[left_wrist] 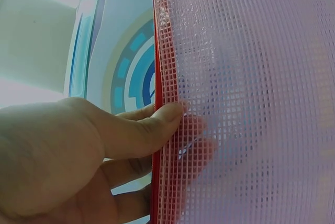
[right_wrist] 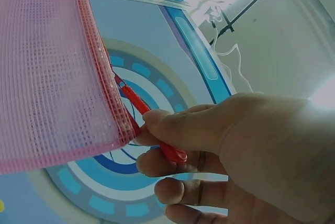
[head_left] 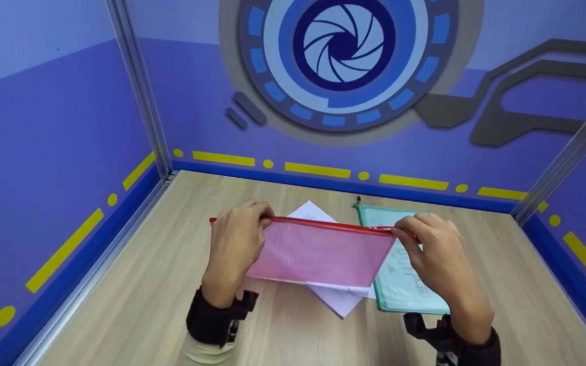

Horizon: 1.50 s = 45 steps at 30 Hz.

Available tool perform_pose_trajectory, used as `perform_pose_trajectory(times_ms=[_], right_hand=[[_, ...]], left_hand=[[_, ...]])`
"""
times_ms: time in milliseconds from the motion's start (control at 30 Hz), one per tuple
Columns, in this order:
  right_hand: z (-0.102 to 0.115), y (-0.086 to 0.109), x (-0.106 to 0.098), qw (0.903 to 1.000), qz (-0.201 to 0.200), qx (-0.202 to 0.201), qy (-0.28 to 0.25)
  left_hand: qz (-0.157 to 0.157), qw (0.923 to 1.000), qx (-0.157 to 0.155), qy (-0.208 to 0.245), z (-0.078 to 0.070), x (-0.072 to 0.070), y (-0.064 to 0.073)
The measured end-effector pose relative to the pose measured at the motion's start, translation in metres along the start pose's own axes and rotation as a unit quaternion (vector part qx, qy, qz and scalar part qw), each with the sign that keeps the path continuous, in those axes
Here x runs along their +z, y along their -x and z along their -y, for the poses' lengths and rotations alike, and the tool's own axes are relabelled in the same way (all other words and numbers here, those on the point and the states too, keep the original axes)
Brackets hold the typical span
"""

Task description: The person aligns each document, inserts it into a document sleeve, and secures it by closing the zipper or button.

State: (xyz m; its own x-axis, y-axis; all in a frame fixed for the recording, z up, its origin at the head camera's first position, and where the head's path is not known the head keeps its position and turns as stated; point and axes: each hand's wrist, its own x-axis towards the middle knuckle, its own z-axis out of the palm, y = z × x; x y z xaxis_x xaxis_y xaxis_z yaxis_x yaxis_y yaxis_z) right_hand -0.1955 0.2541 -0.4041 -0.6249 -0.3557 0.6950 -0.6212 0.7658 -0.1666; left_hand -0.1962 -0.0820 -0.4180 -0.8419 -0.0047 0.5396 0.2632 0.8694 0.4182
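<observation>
A pink mesh zipper pouch (head_left: 323,254) with a red zipper along its top edge hangs between both hands, above the table. My left hand (head_left: 234,249) pinches the zipper edge near the pouch's left end. In the left wrist view, the thumb (left_wrist: 170,114) lies on the near side and the other fingers show through the mesh. At the opposite end, my right hand (head_left: 438,251) pinches the red zipper pull (right_wrist: 136,100) between thumb and forefinger, by the pouch's corner. The other fingers of that hand are loosely bent. The slider is at this right end.
White printed sheets (head_left: 344,303) lie on the wooden table (head_left: 283,335), partly hidden behind the pink pouch. To their right rests a green zipper pouch (head_left: 410,292) with papers visible in it, under the right hand. Blue panels (head_left: 59,178) with metal posts enclose the table.
</observation>
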Motion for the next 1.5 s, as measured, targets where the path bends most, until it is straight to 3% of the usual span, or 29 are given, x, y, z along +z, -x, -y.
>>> perform_pose_trajectory(times_ms=[300, 600, 1000, 1100, 1300, 1500], right_hand=[[-0.001, 0.000, 0.001, 1.0000, 0.000, 0.002, -0.001], [-0.003, 0.000, -0.001, 0.9999, -0.011, -0.005, -0.003], [-0.004, 0.000, -0.005, 0.9995, -0.019, 0.024, 0.009], [-0.003, 0.000, -0.005, 0.9984, -0.039, 0.039, 0.014], [0.003, -0.004, -0.003, 0.9867, -0.136, 0.087, 0.022], [0.006, -0.004, -0.007, 0.9742, -0.187, 0.123, -0.026]], left_hand=[[-0.017, 0.9997, -0.013, -0.007, 0.001, 0.000, -0.001], [-0.041, 0.9980, -0.047, -0.010, 0.001, -0.001, -0.002], [-0.055, 0.9938, -0.095, 0.017, 0.002, -0.002, -0.001], [-0.054, 0.9928, -0.104, 0.024, 0.001, -0.002, 0.000], [-0.058, 0.9924, -0.097, 0.048, -0.004, -0.006, 0.001], [-0.086, 0.9927, -0.040, 0.075, -0.018, -0.013, 0.007]])
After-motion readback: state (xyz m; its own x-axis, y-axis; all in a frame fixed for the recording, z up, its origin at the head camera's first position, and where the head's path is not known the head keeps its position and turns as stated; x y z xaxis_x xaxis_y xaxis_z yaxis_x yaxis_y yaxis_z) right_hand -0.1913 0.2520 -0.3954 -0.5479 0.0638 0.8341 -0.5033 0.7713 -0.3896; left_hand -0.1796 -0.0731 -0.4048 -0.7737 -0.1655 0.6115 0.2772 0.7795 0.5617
